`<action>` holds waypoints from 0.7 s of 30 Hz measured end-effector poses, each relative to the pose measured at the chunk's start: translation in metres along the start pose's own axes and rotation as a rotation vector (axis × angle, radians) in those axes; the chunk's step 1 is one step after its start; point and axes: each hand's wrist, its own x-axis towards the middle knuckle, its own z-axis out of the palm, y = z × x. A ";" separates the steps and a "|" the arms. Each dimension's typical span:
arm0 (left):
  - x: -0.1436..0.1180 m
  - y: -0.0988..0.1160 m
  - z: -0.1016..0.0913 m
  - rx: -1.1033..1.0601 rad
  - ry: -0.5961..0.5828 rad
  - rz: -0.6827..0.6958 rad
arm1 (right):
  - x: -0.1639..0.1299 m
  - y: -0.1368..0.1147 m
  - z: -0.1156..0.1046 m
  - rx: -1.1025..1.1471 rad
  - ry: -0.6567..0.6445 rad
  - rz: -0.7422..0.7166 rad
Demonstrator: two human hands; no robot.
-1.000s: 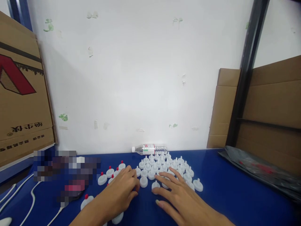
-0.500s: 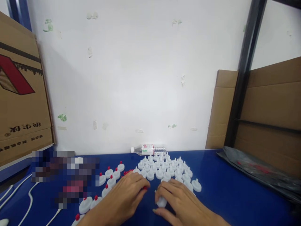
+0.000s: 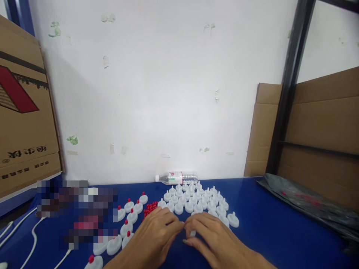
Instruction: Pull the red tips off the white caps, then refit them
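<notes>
My right hand [image 3: 211,235] is closed around a white nozzle cap [image 3: 193,233], mostly covered by the fingers. My left hand [image 3: 161,233] pinches at the tip of that cap; the small red tip cover seen in it half a second ago is now hidden by the fingers. The fingertips of both hands meet. Beyond them stand several white nozzle caps [image 3: 189,206], spouts up, with no red on them. A pile of small red tip covers [image 3: 150,207] lies just past my left hand. To the left, several white caps with red tips [image 3: 126,228] stand in rows.
A clear plastic bottle [image 3: 179,178] lies on its side against the white wall [image 3: 168,93]. Blurred items and white cables [image 3: 35,231] are at the left of the blue table [image 3: 269,224]. A grey plastic bag [image 3: 303,201] lies right. Cardboard [image 3: 28,123] stands at the left side.
My left hand has moved right to meet the right hand, bringing the red tip cover to the white cap. More of the red pile now shows. The view has shifted slightly.
</notes>
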 end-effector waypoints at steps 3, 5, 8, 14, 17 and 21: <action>-0.001 0.001 0.001 0.009 0.029 0.007 | 0.000 -0.001 0.000 -0.015 -0.007 0.007; -0.001 0.000 0.002 0.020 0.042 0.017 | 0.000 -0.002 0.001 -0.023 -0.009 0.009; 0.000 0.000 0.000 0.031 0.070 0.046 | -0.001 -0.002 0.001 -0.016 -0.003 0.000; 0.003 0.001 -0.007 -0.092 0.147 0.081 | -0.003 0.002 0.004 0.072 0.085 -0.055; 0.003 0.001 -0.007 -0.060 0.205 0.065 | -0.006 0.006 0.008 0.117 0.225 -0.064; 0.004 0.003 -0.006 0.022 0.158 0.030 | -0.009 0.005 0.013 0.116 0.295 -0.002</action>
